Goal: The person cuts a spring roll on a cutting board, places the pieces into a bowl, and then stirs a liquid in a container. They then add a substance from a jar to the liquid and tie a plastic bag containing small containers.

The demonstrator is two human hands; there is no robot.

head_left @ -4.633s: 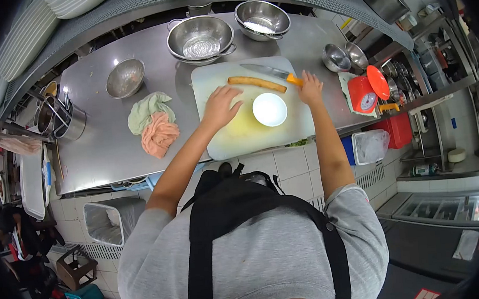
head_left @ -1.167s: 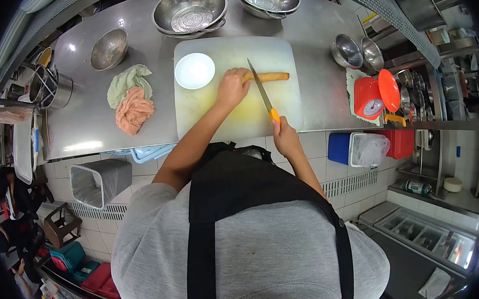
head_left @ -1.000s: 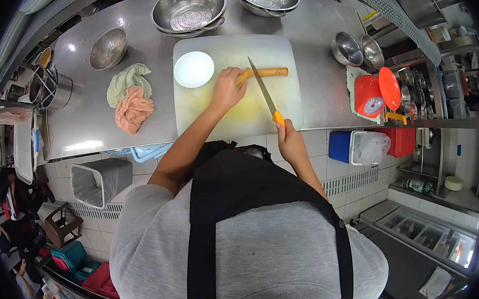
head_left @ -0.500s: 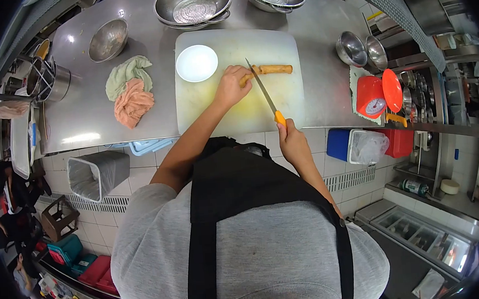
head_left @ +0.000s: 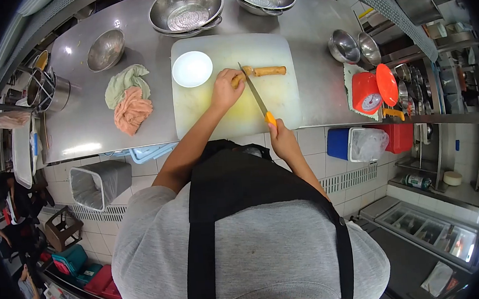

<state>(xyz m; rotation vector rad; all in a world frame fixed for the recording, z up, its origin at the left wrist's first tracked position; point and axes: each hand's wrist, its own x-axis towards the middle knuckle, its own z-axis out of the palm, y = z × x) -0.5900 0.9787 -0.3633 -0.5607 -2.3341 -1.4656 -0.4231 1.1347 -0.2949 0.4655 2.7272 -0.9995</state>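
The left hand (head_left: pixel 226 90) has its fingers curled around one end of the roll (head_left: pixel 238 81) on the cutting board (head_left: pixel 281 104). The right hand (head_left: pixel 283 138) grips the knife (head_left: pixel 258 98), its blade between that end and the cut pieces (head_left: pixel 270 70).

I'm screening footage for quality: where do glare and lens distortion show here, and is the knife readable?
In the head view, glare streaks the steel table at front left; the white bowl looks washed out; same view, the mesh shelf bows, likely lens distortion; corners go black; the knife reads clearly.
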